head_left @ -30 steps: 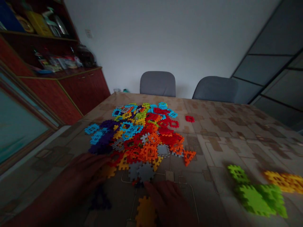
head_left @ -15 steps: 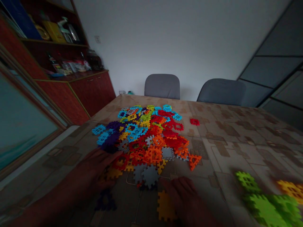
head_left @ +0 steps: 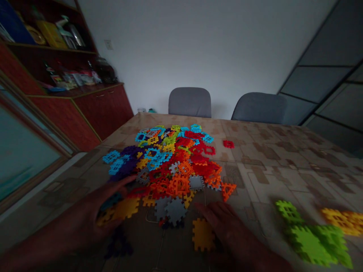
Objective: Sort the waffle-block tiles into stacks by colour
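My left hand (head_left: 85,211) curls round yellow toothed plastic tiles (head_left: 126,208), thumb below and index finger stretched toward the pile. A blue piece (head_left: 112,201) shows inside the curve of this hand. My right hand (head_left: 224,223) is at a yellow square tile (head_left: 203,235), whose right edge it covers; its thumb is hidden. Between the hands lie grey toothed tiles (head_left: 176,211), with dark pieces partly under them. A dark triangular piece (head_left: 119,245) lies below my left hand. The mixed pile of interlocking tiles (head_left: 181,183) spreads just beyond both hands.
Green tiles (head_left: 312,243) and orange-yellow tiles (head_left: 342,221) sit in groups at the right. A lone red tile (head_left: 228,144) lies right of the pile. Two grey chairs (head_left: 190,101) stand behind the patterned table (head_left: 261,151). A wooden cabinet (head_left: 99,109) is at the left.
My left hand has drawn leftward and toward me with yellow tiles in its grasp. My right hand and the yellow square tile have shifted forward and right. The view has turned slightly right.
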### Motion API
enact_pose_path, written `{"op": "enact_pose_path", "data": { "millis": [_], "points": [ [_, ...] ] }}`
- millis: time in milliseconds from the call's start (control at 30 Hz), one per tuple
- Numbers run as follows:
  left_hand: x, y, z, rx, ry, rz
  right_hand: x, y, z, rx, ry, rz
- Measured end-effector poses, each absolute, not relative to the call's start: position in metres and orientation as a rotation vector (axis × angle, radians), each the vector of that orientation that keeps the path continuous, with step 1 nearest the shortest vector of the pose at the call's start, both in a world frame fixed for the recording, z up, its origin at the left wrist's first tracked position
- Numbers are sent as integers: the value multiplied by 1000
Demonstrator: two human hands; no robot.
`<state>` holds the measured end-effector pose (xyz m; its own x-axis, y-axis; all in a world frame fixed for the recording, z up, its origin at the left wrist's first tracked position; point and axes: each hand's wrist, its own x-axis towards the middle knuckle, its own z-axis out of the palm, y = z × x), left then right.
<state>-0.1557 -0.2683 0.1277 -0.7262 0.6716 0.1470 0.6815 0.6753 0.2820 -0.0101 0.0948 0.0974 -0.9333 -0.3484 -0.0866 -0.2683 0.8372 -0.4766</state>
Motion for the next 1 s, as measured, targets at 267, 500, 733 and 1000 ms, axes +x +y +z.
{"op": "enact_pose_path", "data": {
  "millis": [267,500,733,1000],
  "points": [
    [-131,-264,113,-1172,-2837,-781,-11,105,123,-430,2702,-810],
    [-87,-166,116,-1420,-2665,-700,-11,112,136,-348,2598,-951],
    [-81,-112,102,-1629,-2601,-673,-6,130,139,-321,2591,-1030],
    [-86,-203,103,-1394,-2530,-620,-11,110,106,-376,2733,-755]
  ]
}}
